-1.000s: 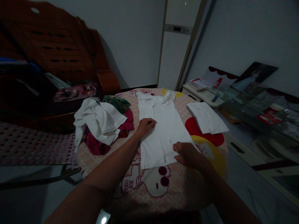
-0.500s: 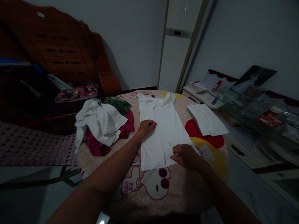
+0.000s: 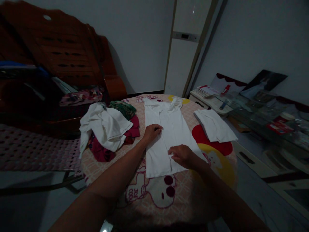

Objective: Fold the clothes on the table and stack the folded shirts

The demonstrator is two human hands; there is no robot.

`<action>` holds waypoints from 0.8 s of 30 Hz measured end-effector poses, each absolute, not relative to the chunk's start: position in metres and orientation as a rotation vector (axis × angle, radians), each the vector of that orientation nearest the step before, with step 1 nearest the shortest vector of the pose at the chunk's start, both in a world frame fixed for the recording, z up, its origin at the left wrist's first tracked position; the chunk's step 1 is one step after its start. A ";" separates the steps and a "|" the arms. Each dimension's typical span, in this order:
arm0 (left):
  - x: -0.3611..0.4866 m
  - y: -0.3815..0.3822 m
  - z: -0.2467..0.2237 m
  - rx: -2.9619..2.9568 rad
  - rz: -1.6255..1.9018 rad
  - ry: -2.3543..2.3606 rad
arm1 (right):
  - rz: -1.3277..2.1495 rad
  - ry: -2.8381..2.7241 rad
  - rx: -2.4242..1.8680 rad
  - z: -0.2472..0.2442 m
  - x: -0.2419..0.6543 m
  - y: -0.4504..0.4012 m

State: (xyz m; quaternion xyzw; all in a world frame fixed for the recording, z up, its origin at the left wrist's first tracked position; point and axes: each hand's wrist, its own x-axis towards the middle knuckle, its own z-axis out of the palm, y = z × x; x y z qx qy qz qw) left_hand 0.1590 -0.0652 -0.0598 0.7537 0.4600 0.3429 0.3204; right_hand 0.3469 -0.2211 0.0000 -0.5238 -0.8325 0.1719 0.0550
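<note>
A white shirt [image 3: 156, 161] lies spread lengthwise on the round table, its sides turned in so that an edge runs down the middle. My left hand [image 3: 153, 132] rests on the shirt left of that edge, thumb and forefinger pinched on the fabric. Lower and to the right, my right hand [image 3: 182, 154] is closed with its fingertips on the same edge. The exact grip of the right fingers is partly hidden. At the far end, the shirt's top is bunched on the right side.
A heap with a white garment [image 3: 106, 125], a maroon cloth [image 3: 102, 153] and a green cloth [image 3: 124, 109] lies at the table's left. A folded white garment [image 3: 216, 125] is at the right. Beyond stand a wooden bench [image 3: 62, 54] and a glass-topped cabinet [image 3: 256, 112].
My right hand has moved left and slightly up across the shirt to the middle edge. The left hand has stayed in place. The view has shifted slightly.
</note>
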 end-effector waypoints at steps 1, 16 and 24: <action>0.159 -0.063 -0.060 2.034 0.926 1.219 | 0.542 -2.551 -1.553 -0.003 0.345 -0.219; 0.209 0.013 -0.032 2.465 0.306 1.698 | 0.638 -2.474 -1.346 -0.040 0.346 -0.216; 0.211 0.029 -0.035 2.329 0.463 1.793 | 0.606 -2.446 -1.389 -0.041 0.342 -0.217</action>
